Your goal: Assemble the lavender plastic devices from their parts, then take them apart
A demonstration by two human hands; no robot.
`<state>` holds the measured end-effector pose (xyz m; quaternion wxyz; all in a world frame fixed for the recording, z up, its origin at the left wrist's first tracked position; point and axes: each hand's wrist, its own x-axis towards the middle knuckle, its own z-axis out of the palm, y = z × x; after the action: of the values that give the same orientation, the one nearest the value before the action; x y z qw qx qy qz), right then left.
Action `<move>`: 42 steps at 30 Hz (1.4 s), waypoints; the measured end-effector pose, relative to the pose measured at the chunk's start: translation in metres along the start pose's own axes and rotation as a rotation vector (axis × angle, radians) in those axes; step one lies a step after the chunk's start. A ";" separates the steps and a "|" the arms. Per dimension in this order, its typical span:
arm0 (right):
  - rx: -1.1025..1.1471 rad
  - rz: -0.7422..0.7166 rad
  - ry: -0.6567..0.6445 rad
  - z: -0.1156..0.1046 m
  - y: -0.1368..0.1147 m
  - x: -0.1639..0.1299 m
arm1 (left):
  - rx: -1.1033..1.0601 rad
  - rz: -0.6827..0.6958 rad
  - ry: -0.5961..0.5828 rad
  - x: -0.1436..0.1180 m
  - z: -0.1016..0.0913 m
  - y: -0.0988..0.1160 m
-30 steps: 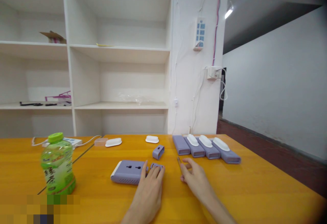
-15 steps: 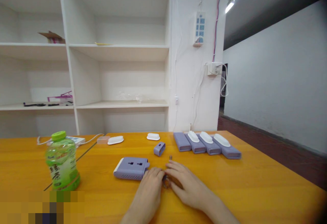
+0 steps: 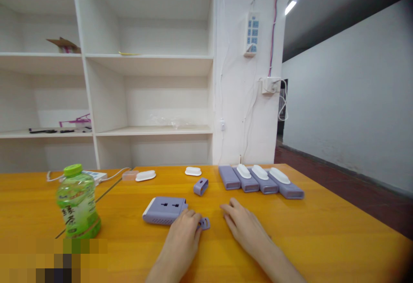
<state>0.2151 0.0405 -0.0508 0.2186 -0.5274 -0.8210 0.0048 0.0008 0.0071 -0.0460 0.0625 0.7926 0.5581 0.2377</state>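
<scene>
Your left hand has its fingers drawn in narrow over a small purple piece, which pokes out past the fingertips with a cut-out showing; most of it is covered, so how firmly you pinch it is hard to say. Just beside those fingers, to their left, lies the purple case, flat on the table, its white end turned away from the hand and its two dark slots facing up; whether your fingers touch it, you cannot tell from this angle. Your right hand sits apart from the piece, palm down and fingers loosely bent, and its underside is hidden, so it is unclear whether you hold anything there. Beyond both hands a purple band lies by itself, near the row of purple cases. You seem to be in the middle of working on the small piece, between handling it and fitting it to something, with the case looking unfinished at its near end. The next move probably calls for you to steady the piece with your left fingers, turn it the right way round and bring the right hand in to help.
</scene>
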 end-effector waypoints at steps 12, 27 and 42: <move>0.044 -0.060 0.043 0.005 -0.035 -0.009 | 0.168 -0.068 -0.067 0.005 -0.001 0.009; 0.342 0.038 0.111 0.013 -0.038 -0.001 | -0.939 -0.179 0.122 0.007 0.034 0.016; 0.526 -0.067 0.074 0.013 -0.033 -0.007 | -0.767 -0.044 0.156 0.003 0.022 0.020</move>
<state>0.1842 0.0226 -0.0568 0.3781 -0.4247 -0.8001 0.1912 0.0283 0.0064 -0.0569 0.3166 0.6790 0.4488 0.4871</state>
